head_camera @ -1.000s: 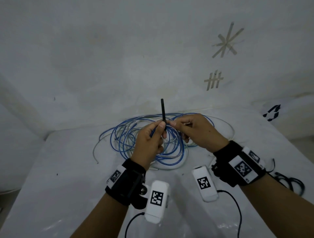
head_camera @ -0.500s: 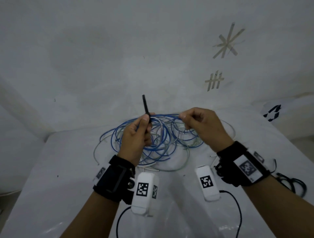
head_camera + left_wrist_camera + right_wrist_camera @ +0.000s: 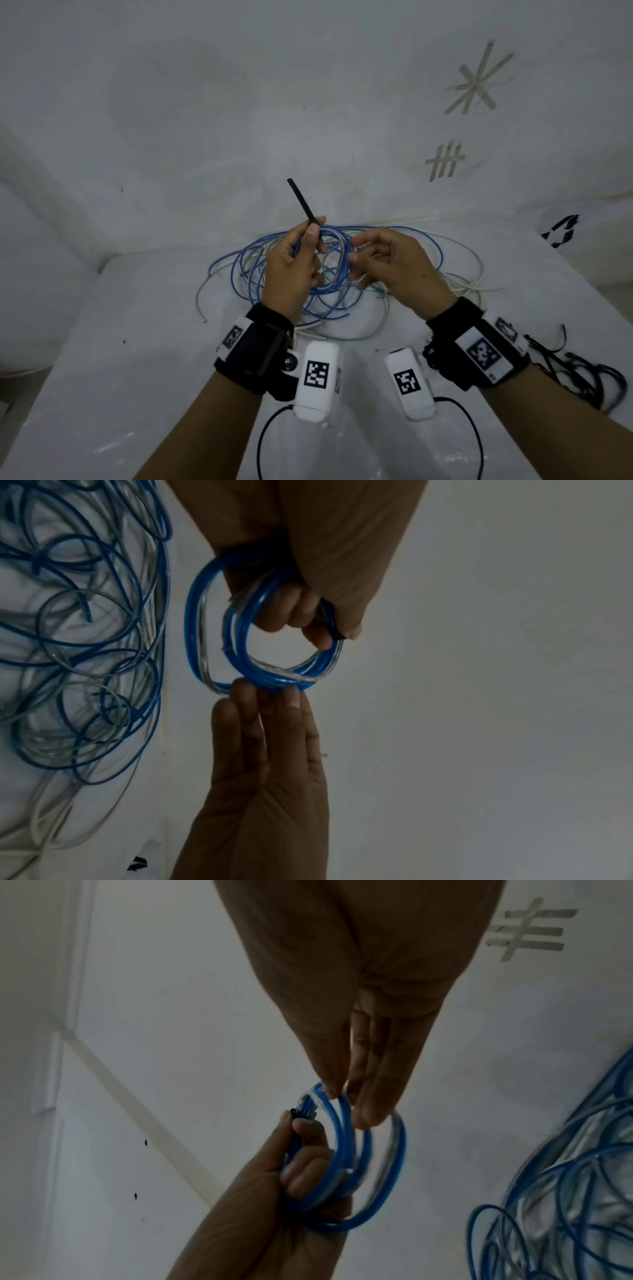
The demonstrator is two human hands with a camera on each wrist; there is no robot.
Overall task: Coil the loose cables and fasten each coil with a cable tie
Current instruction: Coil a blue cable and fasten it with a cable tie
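Blue and clear cable, wound into a small coil (image 3: 240,653), sits up off the table in the left hand (image 3: 294,270), whose fingers curl through the loops and grip them. That same hand's thumb and forefinger pinch a black cable tie (image 3: 303,202), and its free end sticks up and tilts away to the left in the head view. The right hand (image 3: 394,267) comes in from the other side with fingers nearly straight; in the wrist views its fingertips (image 3: 365,1118) touch the far edge of the coil, thumb against the loops, nothing wrapped in its grasp. Below and behind both hands, a loose tangle of blue and whitish cables (image 3: 239,274) sprawls across the white-covered table (image 3: 102,394). At the right edge of the table lies a bundle of black ties (image 3: 582,373), well apart from the coil.
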